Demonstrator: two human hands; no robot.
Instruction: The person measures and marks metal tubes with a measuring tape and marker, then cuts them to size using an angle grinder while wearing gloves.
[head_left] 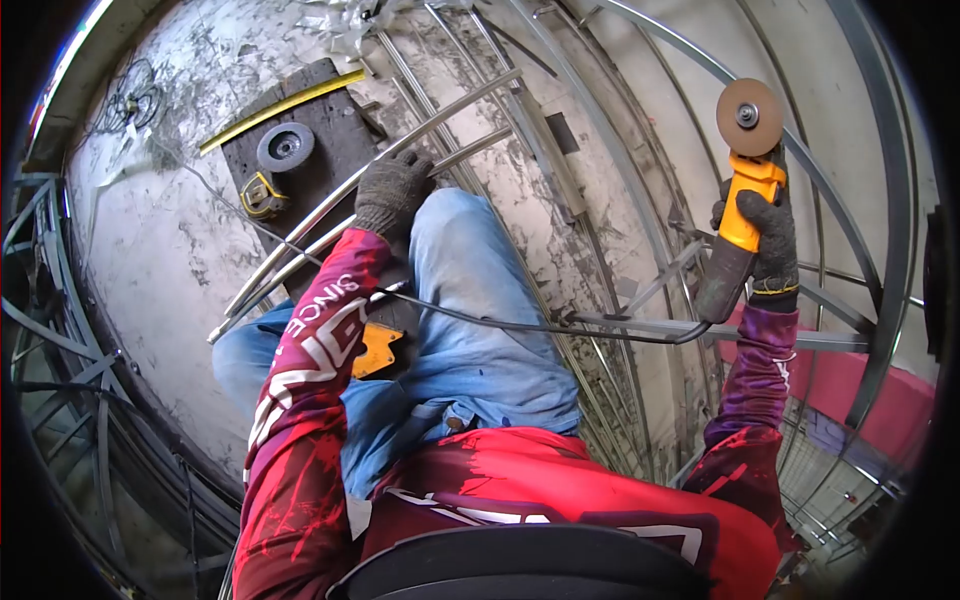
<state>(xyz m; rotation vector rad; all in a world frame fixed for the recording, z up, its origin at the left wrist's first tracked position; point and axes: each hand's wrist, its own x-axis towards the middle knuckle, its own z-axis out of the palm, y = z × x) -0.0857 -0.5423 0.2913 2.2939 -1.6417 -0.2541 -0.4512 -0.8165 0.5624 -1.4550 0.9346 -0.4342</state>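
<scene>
A yellow angle grinder (pixel 742 205) with a brown disc (pixel 750 116) is gripped in my gloved right hand (pixel 770 240), held up on the right with the disc pointing away from me. Its black cord (pixel 520 325) runs left across my thighs and under my left forearm. My gloved left hand (pixel 392 190) is closed around a shiny metal tube (pixel 340 193), beside my raised knee. A second tube (pixel 315 252) lies next to it, both slanting over a dark wooden board (pixel 335 140). On that board are a round grinding wheel (pixel 286 147), a tape measure (pixel 262 195) and a yellow ruler (pixel 285 108).
Long metal bars (pixel 545 150) lie on the stained floor ahead. Curved metal framing (pixel 885 200) rises close to the grinder on the right, by a pink panel (pixel 880 405). More metal strips (pixel 75 370) are stacked at left. An orange angled piece (pixel 376 352) lies between my legs.
</scene>
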